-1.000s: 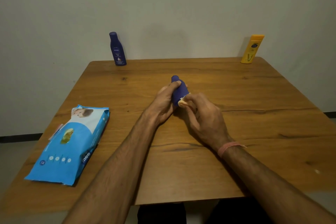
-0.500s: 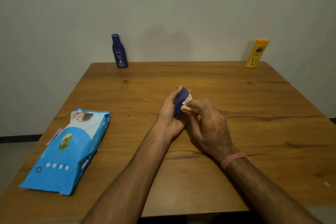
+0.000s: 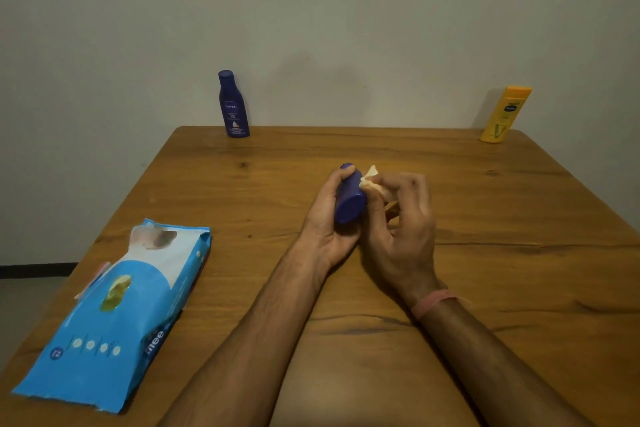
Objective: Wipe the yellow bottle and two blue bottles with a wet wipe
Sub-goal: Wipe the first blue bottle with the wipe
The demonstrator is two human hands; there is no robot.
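My left hand point(image 3: 325, 218) grips a small blue bottle point(image 3: 349, 199) above the middle of the wooden table point(image 3: 502, 253), tilted with its base toward me. My right hand point(image 3: 401, 225) pinches a crumpled white wet wipe point(image 3: 370, 180) against the bottle's right side near its top. A second, taller blue bottle point(image 3: 233, 104) stands upright at the table's far left edge. The yellow bottle point(image 3: 505, 114) stands at the far right corner, leaning slightly.
A blue and white pack of wet wipes point(image 3: 117, 308) lies flat near the table's front left corner. A plain wall rises right behind the table's far edge. A pink band circles my right wrist.
The small blue bottle has turned in my left hand so its base now faces me. The wipe has slid up toward the bottle's top on its right side.
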